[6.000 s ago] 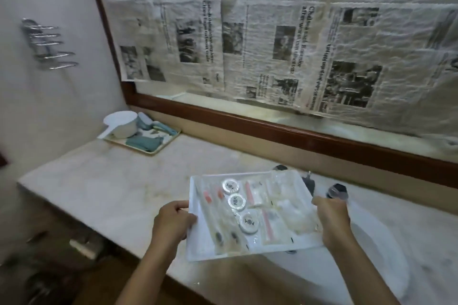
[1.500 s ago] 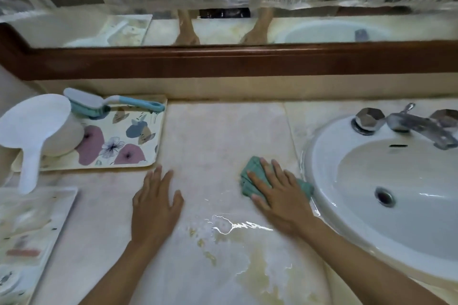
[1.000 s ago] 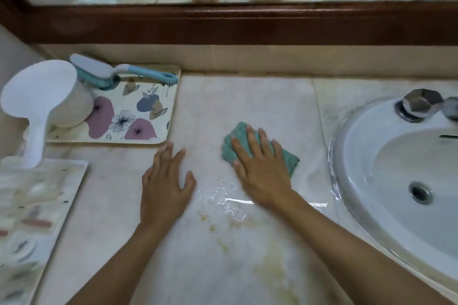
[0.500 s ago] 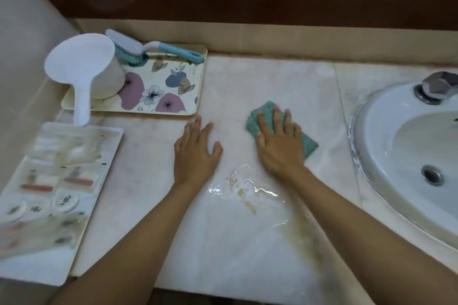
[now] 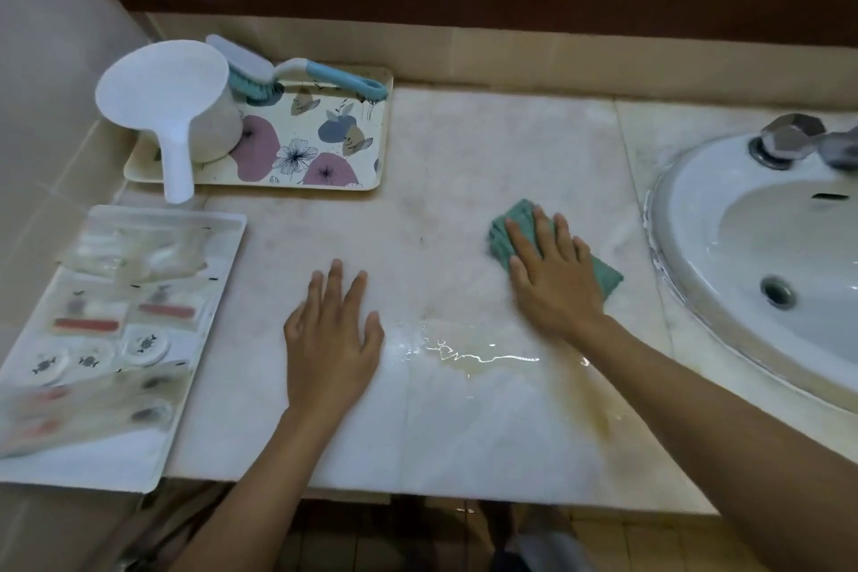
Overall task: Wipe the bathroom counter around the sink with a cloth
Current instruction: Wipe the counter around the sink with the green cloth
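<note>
Cloth (image 5: 606,279) slid right toward sink (image 5: 682,218).

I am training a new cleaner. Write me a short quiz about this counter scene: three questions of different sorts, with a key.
1. True or false: the right hand presses flat on the green cloth.
2. What rests at the back of the floral tray, beside the white scoop? A) soap bar B) scrub brush C) bottle
3. Fill in: the left hand lies flat on the ____.
Key: 1 true; 2 B; 3 counter.
</note>
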### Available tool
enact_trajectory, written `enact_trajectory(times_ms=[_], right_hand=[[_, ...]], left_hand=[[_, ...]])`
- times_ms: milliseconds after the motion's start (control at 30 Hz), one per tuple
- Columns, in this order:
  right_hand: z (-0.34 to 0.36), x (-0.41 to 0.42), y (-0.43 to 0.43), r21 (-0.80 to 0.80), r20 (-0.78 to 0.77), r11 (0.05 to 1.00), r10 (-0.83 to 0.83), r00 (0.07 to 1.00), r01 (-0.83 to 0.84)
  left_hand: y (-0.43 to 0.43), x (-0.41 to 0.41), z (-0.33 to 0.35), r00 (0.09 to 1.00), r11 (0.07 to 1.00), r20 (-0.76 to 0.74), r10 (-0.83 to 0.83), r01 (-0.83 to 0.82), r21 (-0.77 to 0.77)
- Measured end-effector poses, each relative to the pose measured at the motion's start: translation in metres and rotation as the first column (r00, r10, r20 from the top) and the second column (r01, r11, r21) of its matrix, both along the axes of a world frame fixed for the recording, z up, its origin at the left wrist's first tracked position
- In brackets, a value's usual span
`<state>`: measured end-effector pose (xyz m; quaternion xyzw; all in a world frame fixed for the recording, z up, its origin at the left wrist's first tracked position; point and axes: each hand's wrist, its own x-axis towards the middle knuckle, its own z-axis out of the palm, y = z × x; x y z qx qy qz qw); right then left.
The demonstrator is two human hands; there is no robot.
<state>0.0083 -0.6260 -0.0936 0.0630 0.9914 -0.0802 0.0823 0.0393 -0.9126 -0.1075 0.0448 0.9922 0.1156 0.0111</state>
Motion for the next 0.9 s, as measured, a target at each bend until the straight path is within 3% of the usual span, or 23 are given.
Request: enact_trajectory(times_ms=[100,267,400,567,667,733,800,900], right_hand=[[0.001,-0.017,-0.054,-0.055,0.011,0.992,-0.113,0.994,0.113],[0.001,0.052,-0.128,-0.109,-0.06,0.985,0.125,0.99,-0.131],[-0.004,0.117,-0.082,-0.011,-0.072,0.981,0.194,0.978,-0.195],[-0.001,0.093,-0.032,-0.001,-0.026,0.999,-0.049,0.998,0.049],[-0.002,0.061,-0.063,-0.03,-0.016,0.951,-0.308,0.951,0.308],[-0.001,0.053,-0.095,-0.063,-0.006,0.932,-0.359,0.933,0.358],[0.002,0.065,-0.124,-0.114,-0.018,0.954,-0.283,0.959,0.279],[-0.001,0.105,-0.152,-0.133,-0.067,0.991,-0.034,0.997,0.025]], left_hand=[[0.001,0.0,-0.001,1.0,1.0,0.003,0.008,-0.008,0.022],[-0.002,0.0,0.002,1.0,0.998,0.011,0.0,0.0,0.064],[-0.001,0.0,0.001,1.0,0.997,-0.003,0.011,-0.011,0.08],[-0.002,0.0,-0.001,1.0,0.997,-0.025,0.003,-0.001,0.075],[-0.002,-0.001,0.0,1.0,0.995,-0.018,-0.001,0.002,0.097],[-0.002,0.0,0.001,1.0,0.994,-0.013,-0.002,0.003,0.105],[0.001,0.002,0.005,1.0,0.992,-0.008,-0.009,0.01,0.126],[-0.006,-0.002,0.003,0.999,0.987,0.033,0.031,-0.036,0.155]])
